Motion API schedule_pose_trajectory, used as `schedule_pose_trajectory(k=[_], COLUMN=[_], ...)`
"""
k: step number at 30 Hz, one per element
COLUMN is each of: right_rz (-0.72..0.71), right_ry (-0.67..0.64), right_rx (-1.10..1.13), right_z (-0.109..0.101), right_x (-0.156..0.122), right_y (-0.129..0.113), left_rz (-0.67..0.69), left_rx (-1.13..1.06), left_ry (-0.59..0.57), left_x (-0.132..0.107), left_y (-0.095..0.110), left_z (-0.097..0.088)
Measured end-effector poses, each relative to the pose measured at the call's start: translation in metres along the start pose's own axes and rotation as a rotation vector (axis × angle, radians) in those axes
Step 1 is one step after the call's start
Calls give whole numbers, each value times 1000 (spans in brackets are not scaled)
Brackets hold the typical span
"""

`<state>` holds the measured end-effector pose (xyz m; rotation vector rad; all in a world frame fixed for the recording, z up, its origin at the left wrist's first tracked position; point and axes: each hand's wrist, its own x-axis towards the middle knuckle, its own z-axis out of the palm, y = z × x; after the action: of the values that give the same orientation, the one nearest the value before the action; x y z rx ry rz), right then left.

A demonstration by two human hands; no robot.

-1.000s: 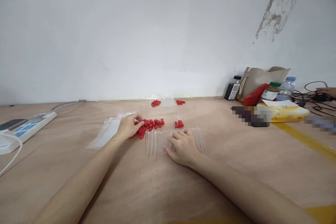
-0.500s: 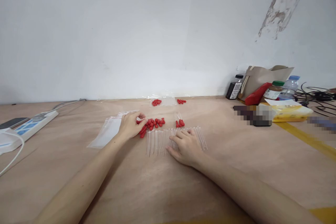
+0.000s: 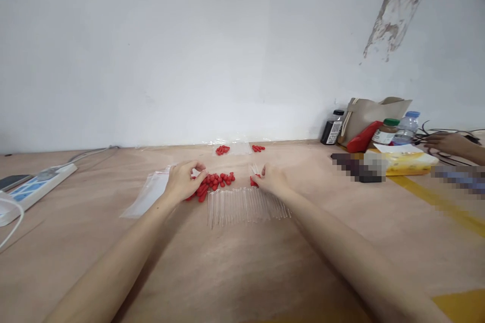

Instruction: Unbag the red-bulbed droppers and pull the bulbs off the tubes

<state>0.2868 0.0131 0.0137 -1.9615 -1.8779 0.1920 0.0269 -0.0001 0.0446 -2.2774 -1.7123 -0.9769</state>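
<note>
My left hand [image 3: 185,180] is curled at the left end of a pile of small red rubber bulbs [image 3: 215,180]. Red shows between its thumb and fingers, at the pile's edge. Over a smaller group of red bulbs [image 3: 253,181], my right hand [image 3: 275,179] has its thumb and fingers drawn together in a pinch; what lies between them is hidden. Thin clear tubes [image 3: 242,207] lie side by side in a row in front of both hands. Clear plastic bags [image 3: 146,194] lie flat left of my left hand, partly covered by it.
Near the wall, a clear bag [image 3: 239,148] lies between two clusters of red bulbs [image 3: 223,150]. A white power strip [image 3: 41,186] is at left. On the right stand a dark bottle [image 3: 332,131], a jar [image 3: 384,133] and a yellow tissue pack [image 3: 411,162]. Another person's hand [image 3: 450,144] reaches in.
My right hand has lifted off the row of clear tubes and moved forward to the small red group. My left hand stays at the pile. Another person's hand has come in at right.
</note>
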Motion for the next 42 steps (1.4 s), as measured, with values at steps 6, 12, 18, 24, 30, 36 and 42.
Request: schedule_pose_trajectory(k=[6,12,18,24,30,36,42], right_rz=[63,90,-351,-728,-860,-987,-1030], right_ry=[-56,-53,72,309,416,408,372], right_rx=[2,39,201,201,128,67,54], right_z=[10,2,-16,-11,-4,0,-2], right_x=[9,6,-39,-87,-105,-115,-119], right_y=[-6,-6,23,41,34,29,31], left_rz=[7,73,434,767,767,732,719], left_rx=[3,-24,123,162,107,3,-23], left_ry=[-30,-60,117,120,130,152,121], left_x=[-1,-4,-23,-49,-76,-98,-103], left_y=[3,13,53,90,86,76,79], left_z=[-1,-2,10,24,24,20,20])
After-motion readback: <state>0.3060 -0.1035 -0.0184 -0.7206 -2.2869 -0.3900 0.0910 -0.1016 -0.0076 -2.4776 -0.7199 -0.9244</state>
